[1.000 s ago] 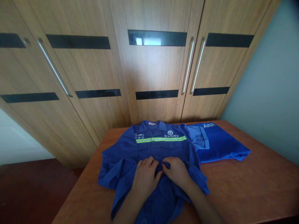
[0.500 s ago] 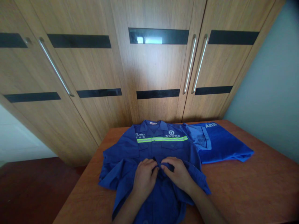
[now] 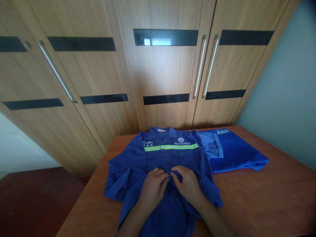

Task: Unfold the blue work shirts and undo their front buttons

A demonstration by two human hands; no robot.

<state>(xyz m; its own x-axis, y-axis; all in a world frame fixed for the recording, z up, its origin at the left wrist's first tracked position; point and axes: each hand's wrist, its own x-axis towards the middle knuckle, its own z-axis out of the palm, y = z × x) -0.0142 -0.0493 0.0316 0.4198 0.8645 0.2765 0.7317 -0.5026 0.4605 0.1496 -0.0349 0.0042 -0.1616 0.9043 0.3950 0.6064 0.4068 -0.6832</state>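
Note:
A blue work shirt (image 3: 160, 158) with a yellow-green reflective stripe across the chest lies face up on the wooden table (image 3: 259, 197), collar toward the wardrobe. My left hand (image 3: 152, 188) and my right hand (image 3: 188, 185) meet at the middle of the shirt front, below the two chest pockets. Both hands have their fingers curled and pinch the fabric of the front opening between them. The lower part of the shirt hangs toward me under my forearms.
A second blue garment (image 3: 234, 151) lies folded at the right, its edge touching the shirt. A tall wooden wardrobe (image 3: 158, 75) with long metal handles stands right behind the table. A pale wall (image 3: 283, 105) runs along the right; dark floor (image 3: 37, 204) shows at the left.
My hands stay pinched on the shirt front and have shifted slightly up the placket. The camera view has drifted a little.

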